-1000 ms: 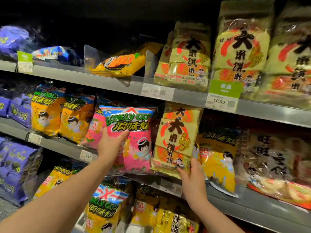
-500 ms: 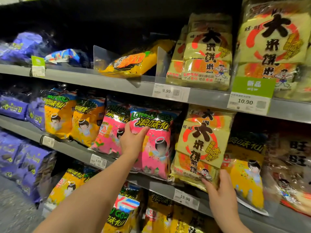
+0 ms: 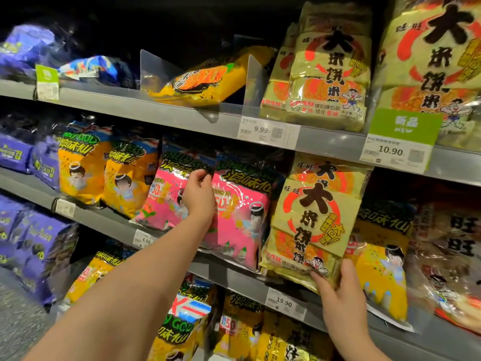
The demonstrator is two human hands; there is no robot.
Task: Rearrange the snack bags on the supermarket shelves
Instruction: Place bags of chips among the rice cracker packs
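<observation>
Two pink Lonely God snack bags stand side by side on the middle shelf [image 3: 104, 220]. My left hand [image 3: 199, 196] reaches between them, its fingers curled over the upper left edge of the right pink bag [image 3: 243, 220] and touching the left pink bag [image 3: 161, 204]. A large yellow-green rice cracker bag [image 3: 316, 217] with a red ring and black characters stands upright just right of the pink bags. My right hand [image 3: 342, 295] grips its bottom right corner at the shelf's front edge.
Yellow bags [image 3: 80, 170] and purple bags [image 3: 15, 155] fill the middle shelf's left side, and a yellow bag [image 3: 382, 272] stands behind my right hand. More rice cracker bags [image 3: 328, 79] and a fallen yellow bag [image 3: 208, 79] between clear dividers sit on the upper shelf. Price tags [image 3: 268, 132] line the shelf edges.
My left hand has pushed the pink bag back and left, in line with the other pink bag, and slid up to its top left edge. My right hand keeps the rice cracker bag.
</observation>
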